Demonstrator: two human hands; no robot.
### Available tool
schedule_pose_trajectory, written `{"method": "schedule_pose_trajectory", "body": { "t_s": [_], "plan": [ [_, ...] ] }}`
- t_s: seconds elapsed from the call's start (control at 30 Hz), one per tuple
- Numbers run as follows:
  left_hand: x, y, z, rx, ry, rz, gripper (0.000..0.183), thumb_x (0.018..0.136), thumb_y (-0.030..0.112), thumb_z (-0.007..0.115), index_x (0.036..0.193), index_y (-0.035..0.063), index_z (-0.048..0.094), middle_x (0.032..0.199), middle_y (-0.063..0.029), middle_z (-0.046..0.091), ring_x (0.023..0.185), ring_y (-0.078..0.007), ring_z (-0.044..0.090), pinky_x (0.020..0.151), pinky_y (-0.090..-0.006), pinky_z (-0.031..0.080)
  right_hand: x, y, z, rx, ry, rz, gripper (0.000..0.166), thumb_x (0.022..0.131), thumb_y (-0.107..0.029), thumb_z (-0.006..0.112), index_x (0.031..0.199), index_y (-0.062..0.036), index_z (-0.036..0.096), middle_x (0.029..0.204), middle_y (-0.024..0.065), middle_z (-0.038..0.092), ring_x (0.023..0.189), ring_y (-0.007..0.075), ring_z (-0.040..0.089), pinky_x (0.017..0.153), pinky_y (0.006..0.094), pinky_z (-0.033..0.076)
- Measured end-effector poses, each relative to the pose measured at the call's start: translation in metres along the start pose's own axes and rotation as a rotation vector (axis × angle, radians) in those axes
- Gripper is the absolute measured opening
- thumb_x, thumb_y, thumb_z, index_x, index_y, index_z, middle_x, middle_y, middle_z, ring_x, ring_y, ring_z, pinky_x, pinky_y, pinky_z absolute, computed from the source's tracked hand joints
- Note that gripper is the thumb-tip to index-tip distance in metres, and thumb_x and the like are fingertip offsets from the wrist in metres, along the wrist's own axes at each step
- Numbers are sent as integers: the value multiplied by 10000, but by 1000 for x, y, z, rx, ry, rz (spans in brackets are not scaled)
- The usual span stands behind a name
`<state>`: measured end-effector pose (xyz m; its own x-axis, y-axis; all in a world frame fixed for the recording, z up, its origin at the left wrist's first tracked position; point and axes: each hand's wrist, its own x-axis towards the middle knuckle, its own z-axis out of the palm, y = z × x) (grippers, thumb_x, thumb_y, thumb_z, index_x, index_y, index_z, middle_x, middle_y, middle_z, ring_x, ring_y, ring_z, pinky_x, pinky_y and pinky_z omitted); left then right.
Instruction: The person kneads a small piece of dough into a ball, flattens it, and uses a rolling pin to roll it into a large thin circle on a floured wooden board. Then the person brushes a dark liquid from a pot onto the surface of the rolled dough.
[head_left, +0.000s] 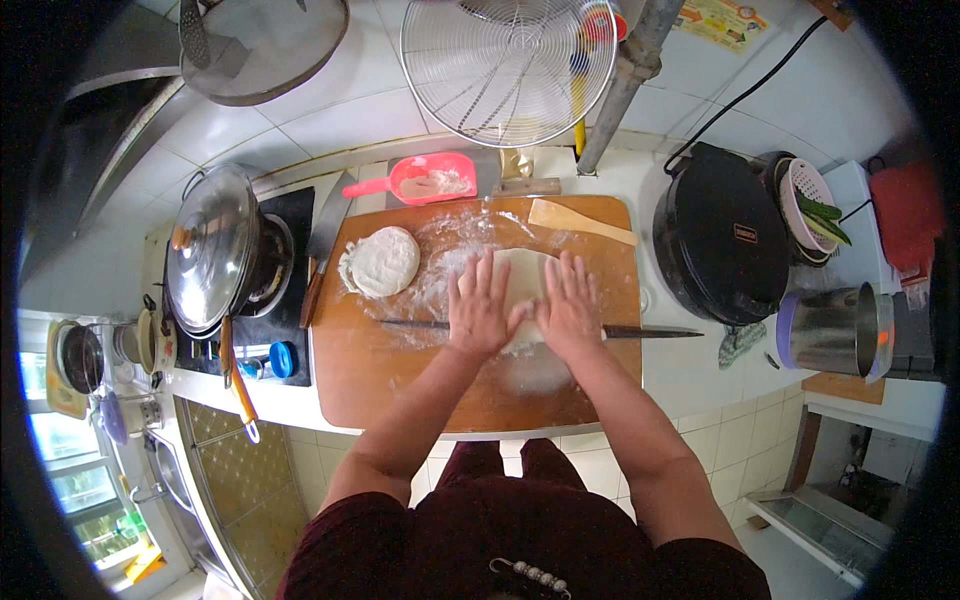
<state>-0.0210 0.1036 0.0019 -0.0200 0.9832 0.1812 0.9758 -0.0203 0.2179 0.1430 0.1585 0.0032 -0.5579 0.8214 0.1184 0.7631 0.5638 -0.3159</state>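
Flat on a pale sheet of dough (523, 270) lie my left hand (480, 311) and my right hand (568, 311), palms down, fingers spread. A thin dark rolling pin (652, 331) runs crosswise beneath both hands, its ends sticking out on either side. Between the hands dough hides the pin, and I cannot tell whether the sheet is wrapped around it. Left of my left hand sits a round, floured piece of dough (386, 262). All this rests on a wooden board (360, 382) dusted with flour.
A cleaver (327, 225) lies along the board's left edge, near a lidded wok (210, 244) on the stove. Behind are a pink scoop of flour (375, 186) and a wooden spatula (574, 219). To the right stand a black electric griddle (724, 232) and a metal pot (829, 334).
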Motion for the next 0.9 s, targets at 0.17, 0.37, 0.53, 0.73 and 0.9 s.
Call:
{"method": "schedule_pose_trajectory", "body": {
  "t_s": [0.17,0.37,0.53,0.73,0.9],
  "plan": [
    [-31,-4,5,-90,-172,142,717,842,542,539,1406,113,432,1496,-193,320,1379,-418,277,1072,-598,248,-43,0,-7,33,-112,-39,661,835,-302,650,1418,-100,410,1491,156,340,1383,369,294,1105,564,228],
    [63,-3,7,14,-103,-80,695,880,567,478,1431,150,409,1543,-160,230,1404,-445,194,1060,-663,211,46,22,-1,-74,-8,203,643,880,-379,546,1448,-135,368,1519,168,276,1405,398,218,1114,588,182],
    [41,-1,-2,88,-218,-10,631,894,567,459,1423,224,430,1556,-131,208,1417,-443,149,1045,-679,224,20,16,-1,-123,-87,195,636,879,-410,534,1438,-142,392,1528,172,263,1418,399,193,1115,616,138],
    [-69,6,0,12,-182,100,677,826,520,591,1425,257,416,1504,-149,311,1379,-451,247,1008,-725,214,-75,-13,-4,-1,-149,10,622,843,-433,599,1394,-178,465,1466,142,384,1367,381,319,1085,644,189],
    [48,-15,5,65,-38,-58,543,883,446,550,1343,159,510,1385,-112,445,1313,-318,363,1082,-591,226,29,38,-4,-39,83,106,587,890,-410,563,1383,-109,458,1461,173,367,1352,382,330,1098,541,263]
  ]
}}
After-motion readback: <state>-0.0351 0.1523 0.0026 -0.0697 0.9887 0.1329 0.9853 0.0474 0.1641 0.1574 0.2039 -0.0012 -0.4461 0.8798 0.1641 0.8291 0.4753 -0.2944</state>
